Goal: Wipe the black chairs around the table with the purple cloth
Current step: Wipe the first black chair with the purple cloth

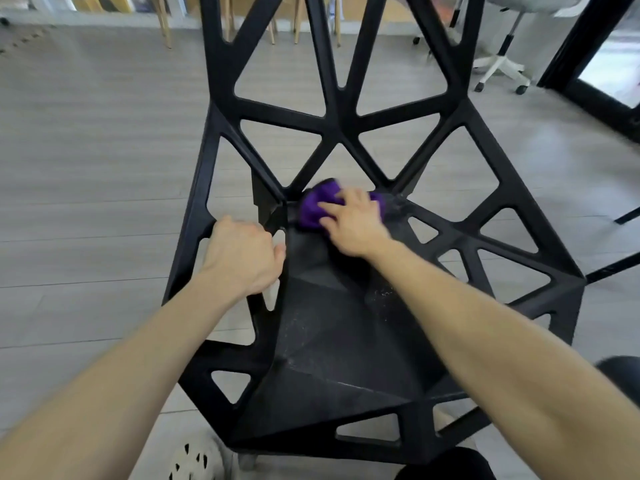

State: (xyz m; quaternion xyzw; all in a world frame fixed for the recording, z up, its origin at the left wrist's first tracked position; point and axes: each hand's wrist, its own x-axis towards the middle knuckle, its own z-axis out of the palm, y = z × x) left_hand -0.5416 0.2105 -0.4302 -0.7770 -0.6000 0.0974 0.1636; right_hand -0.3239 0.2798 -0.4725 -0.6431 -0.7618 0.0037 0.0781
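A black chair (346, 341) with a triangular lattice frame fills the middle of the view, its seat facing me and its backrest rising at the top. Pale dust specks lie on the seat. My right hand (353, 225) presses the bunched purple cloth (317, 206) onto the back of the seat, where the seat meets the backrest; its fingers curl over the cloth. My left hand (244, 256) grips a black bar on the chair's left side, fingers wrapped round it.
Grey plank floor (86, 168) surrounds the chair. A white office chair base on castors (500, 69) stands at the upper right beside a black door frame (581, 43). Wooden chair legs (166, 22) line the far wall. My light shoe (194, 459) is at the bottom.
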